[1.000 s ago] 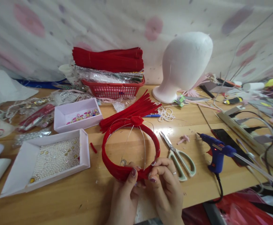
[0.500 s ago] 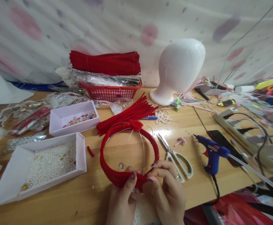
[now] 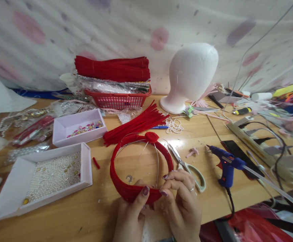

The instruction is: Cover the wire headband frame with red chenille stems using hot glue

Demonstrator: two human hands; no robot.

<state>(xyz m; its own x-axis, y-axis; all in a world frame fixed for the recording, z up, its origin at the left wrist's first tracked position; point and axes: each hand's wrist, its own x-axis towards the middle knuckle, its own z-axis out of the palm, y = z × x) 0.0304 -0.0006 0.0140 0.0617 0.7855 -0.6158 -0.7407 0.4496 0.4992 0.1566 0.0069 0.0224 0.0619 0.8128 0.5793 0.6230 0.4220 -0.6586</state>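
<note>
A red velvety headband (image 3: 116, 178), bent into a ring with a round red piece on its far side and thin wires across it, is held up over the table's front edge. My left hand (image 3: 133, 211) grips its near side, thumb on top and fingers underneath. At the near right part of the ring, my right hand (image 3: 180, 201) pinches the band between thumb and fingers. Beyond the ring lies a bundle of red pipe cleaners (image 3: 136, 124). Scissors with pale green handles (image 3: 195, 174) rest just right of my right hand, partly covered by it.
Left are a box of pearl beads (image 3: 87, 168) and a box of gems (image 3: 58, 132). A red basket (image 3: 121, 101) and a white foam head (image 3: 192, 74) stand behind. On the right lie a blue glue gun (image 3: 227, 164), a phone (image 3: 237, 154) and a power strip (image 3: 252, 141).
Both hands and the headband have shifted slightly right in view, the ring now overlapping the scissor blades. The grip of each hand looks the same.
</note>
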